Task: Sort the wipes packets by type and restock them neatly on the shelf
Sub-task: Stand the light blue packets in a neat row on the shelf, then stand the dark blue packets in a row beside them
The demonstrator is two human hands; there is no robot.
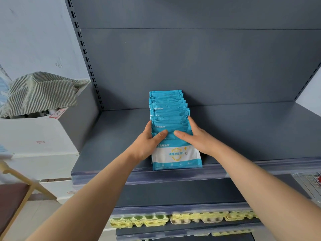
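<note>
Bare forearms rose from the lower corners to the left grip [147, 145] and right grip [199, 138] — thumbnails short, plain.

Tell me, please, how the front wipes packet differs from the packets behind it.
The front packet shows its white face with a yellow shield; the packets behind show only blue top edges. The front packet stands at the shelf lip; the packets behind run backward. All stand in one row.
</note>
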